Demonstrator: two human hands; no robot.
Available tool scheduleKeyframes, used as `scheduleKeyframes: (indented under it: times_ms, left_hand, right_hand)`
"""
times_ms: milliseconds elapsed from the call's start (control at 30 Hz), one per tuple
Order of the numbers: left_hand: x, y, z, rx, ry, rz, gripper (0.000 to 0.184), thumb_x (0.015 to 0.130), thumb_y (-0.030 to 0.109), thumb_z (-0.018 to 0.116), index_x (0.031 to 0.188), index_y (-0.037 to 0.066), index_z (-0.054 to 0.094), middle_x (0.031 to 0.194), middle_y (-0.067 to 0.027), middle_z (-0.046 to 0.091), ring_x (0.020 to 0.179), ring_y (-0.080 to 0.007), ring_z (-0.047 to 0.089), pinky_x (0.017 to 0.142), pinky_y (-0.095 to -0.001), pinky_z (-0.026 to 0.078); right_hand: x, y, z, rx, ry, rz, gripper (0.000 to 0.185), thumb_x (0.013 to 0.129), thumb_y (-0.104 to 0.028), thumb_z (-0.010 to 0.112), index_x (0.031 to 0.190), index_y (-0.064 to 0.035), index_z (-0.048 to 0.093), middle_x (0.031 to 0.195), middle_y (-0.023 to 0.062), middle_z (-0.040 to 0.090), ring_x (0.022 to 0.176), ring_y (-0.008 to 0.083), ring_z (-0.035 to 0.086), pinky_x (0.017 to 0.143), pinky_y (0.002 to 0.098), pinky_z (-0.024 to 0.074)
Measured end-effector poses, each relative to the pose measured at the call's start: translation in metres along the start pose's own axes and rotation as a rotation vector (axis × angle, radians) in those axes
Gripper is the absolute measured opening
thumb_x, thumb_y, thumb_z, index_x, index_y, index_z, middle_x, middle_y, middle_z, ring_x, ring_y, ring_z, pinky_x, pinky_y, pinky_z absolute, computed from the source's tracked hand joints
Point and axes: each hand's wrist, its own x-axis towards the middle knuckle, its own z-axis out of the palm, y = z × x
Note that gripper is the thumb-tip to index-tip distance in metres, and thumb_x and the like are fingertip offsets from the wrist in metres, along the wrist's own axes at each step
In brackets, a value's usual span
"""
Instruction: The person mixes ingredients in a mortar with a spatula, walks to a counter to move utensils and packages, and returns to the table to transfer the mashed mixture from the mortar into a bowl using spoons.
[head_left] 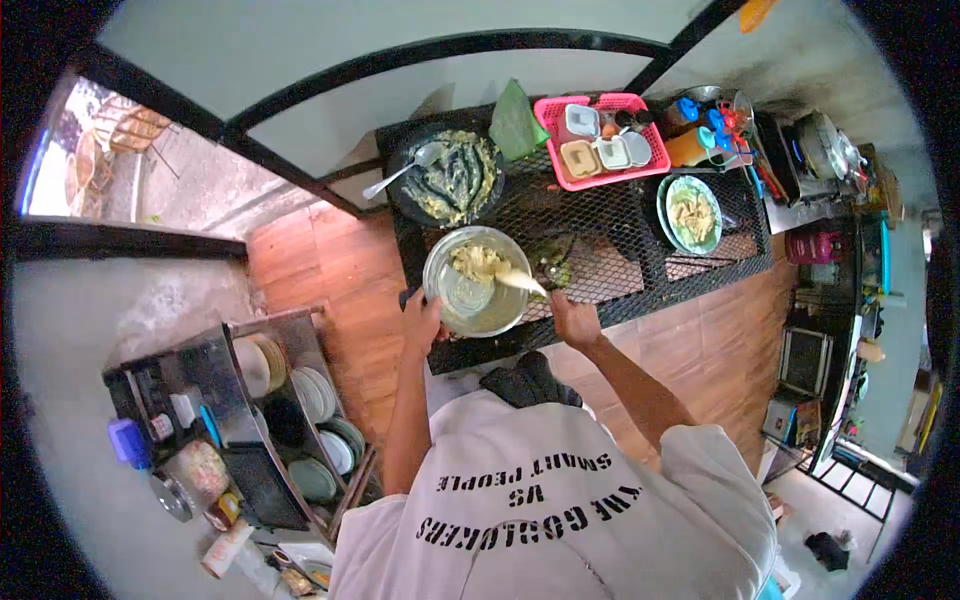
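Observation:
My left hand [422,322] is closed on the left rim of a round, shiny bowl [507,315], which is tilted a little over the table's near edge. A dark piece, perhaps a handle, sticks out beside that hand. Pale yellow, lumpy mash [478,262] lies in the bowl. My right hand [577,322] grips a whitish spoon or spatula [522,281], blurred, whose far end reaches into the mash. Just beyond the bowl is a dark pan [404,152] smeared with mash, and a metal spoon [420,160] rests in it.
The black mesh-top table [600,225] carries a pink basket [562,172] of small containers, a green leaf [513,120] and a plate of food [693,216]. Bottles and a stove [820,145] stand at the right. A dish rack [300,400] is at the lower left.

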Motion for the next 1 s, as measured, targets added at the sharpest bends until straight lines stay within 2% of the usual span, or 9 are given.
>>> scheduleKeyframes:
  times_ms: [200, 267, 300, 500, 667, 767, 867, 967, 1000]
  left_hand:
    - [0.005, 0.015, 0.012, 0.106, -0.016, -0.065, 0.021, 0.093, 0.018, 0.047, 0.104, 0.000, 0.053, 0.060, -0.0102, 0.058, 0.037, -0.0169, 0.052, 0.032, -0.0294, 0.041]
    - [0.009, 0.012, 0.012, 0.101, -0.020, -0.091, 0.022, 0.094, 0.018, 0.046, 0.107, 0.001, 0.051, 0.062, -0.0116, 0.059, 0.039, -0.0190, 0.055, 0.032, -0.0301, 0.042]
    - [0.009, 0.011, 0.011, 0.101, -0.050, -0.118, 0.022, 0.094, 0.017, 0.046, 0.108, 0.001, 0.051, 0.063, -0.0117, 0.060, 0.040, -0.0188, 0.056, 0.032, -0.0298, 0.043]
    - [0.017, 0.011, -0.002, 0.102, -0.152, -0.111, 0.025, 0.093, 0.017, 0.047, 0.113, 0.002, 0.050, 0.065, -0.0104, 0.062, 0.039, -0.0149, 0.055, 0.034, -0.0271, 0.044]
    - [0.039, 0.023, -0.024, 0.255, -0.198, -0.205, 0.038, 0.093, 0.024, 0.051, 0.124, 0.002, 0.046, 0.061, -0.0096, 0.060, 0.036, -0.0154, 0.052, 0.033, -0.0278, 0.043]
    - [0.054, 0.047, -0.040, 0.407, -0.222, -0.276, 0.060, 0.092, 0.033, 0.053, 0.139, 0.002, 0.032, 0.060, -0.0100, 0.060, 0.034, -0.0185, 0.051, 0.033, -0.0304, 0.040]
    - [0.064, 0.119, -0.058, 0.321, -0.223, -0.170, 0.061, 0.091, 0.035, 0.056, 0.137, 0.001, 0.035, 0.069, -0.0080, 0.062, 0.045, -0.0158, 0.056, 0.035, -0.0274, 0.039]
    - [0.115, 0.134, -0.072, 0.344, -0.141, -0.097, 0.045, 0.092, 0.045, 0.053, 0.111, 0.005, 0.047, 0.072, -0.0058, 0.060, 0.050, -0.0154, 0.057, 0.035, -0.0249, 0.039]
    - [0.132, 0.136, -0.076, 0.349, -0.115, -0.073, 0.043, 0.092, 0.048, 0.052, 0.102, 0.006, 0.052, 0.073, -0.0050, 0.059, 0.051, -0.0153, 0.058, 0.035, -0.0241, 0.039]
  right_hand:
    - [-0.002, -0.008, 0.003, 0.096, 0.050, 0.020, 0.016, 0.094, -0.022, 0.049, 0.094, -0.0056, 0.052, 0.052, 0.0153, 0.053, 0.047, 0.0368, 0.056, 0.041, 0.0485, 0.0408]
    - [0.005, -0.025, -0.016, 0.083, -0.162, 0.194, 0.021, 0.093, -0.022, 0.044, 0.105, -0.0071, 0.052, 0.062, 0.0172, 0.060, 0.051, 0.0365, 0.060, 0.041, 0.0500, 0.0443]
    - [0.007, -0.030, -0.019, 0.065, -0.153, 0.237, 0.023, 0.096, -0.027, 0.043, 0.098, -0.0070, 0.052, 0.063, 0.0184, 0.060, 0.054, 0.0398, 0.060, 0.047, 0.0528, 0.0459]
    - [0.021, -0.035, -0.027, 0.544, 0.033, 0.402, 0.029, 0.098, -0.033, 0.042, 0.094, -0.0051, 0.050, 0.065, 0.0222, 0.058, 0.062, 0.0457, 0.057, 0.055, 0.0543, 0.0429]
    - [0.110, -0.057, -0.053, 0.326, 0.157, 0.408, 0.022, 0.096, -0.031, 0.046, 0.102, -0.0095, 0.048, 0.067, 0.0218, 0.060, 0.062, 0.0445, 0.059, 0.054, 0.0556, 0.0444]
    - [0.181, -0.079, -0.070, 0.196, 0.034, 0.493, 0.030, 0.094, -0.028, 0.048, 0.121, -0.0159, 0.046, 0.069, 0.0178, 0.063, 0.063, 0.0399, 0.062, 0.055, 0.0530, 0.0472]
    - [0.236, -0.069, -0.036, 0.010, -0.077, 0.371, 0.040, 0.090, -0.024, 0.049, 0.128, -0.0123, 0.048, 0.072, 0.0157, 0.066, 0.065, 0.0341, 0.066, 0.053, 0.0487, 0.0503]
    - [0.272, -0.070, -0.016, -0.249, -0.301, 0.305, 0.028, 0.087, -0.020, 0.050, 0.112, -0.0116, 0.060, 0.077, 0.0115, 0.068, 0.068, 0.0283, 0.069, 0.051, 0.0447, 0.0538]
    - [0.269, -0.078, -0.013, -0.199, -0.231, 0.304, 0.060, 0.082, -0.011, 0.052, 0.140, -0.0201, 0.038, 0.080, 0.0141, 0.067, 0.072, 0.0299, 0.068, 0.053, 0.0450, 0.0518]
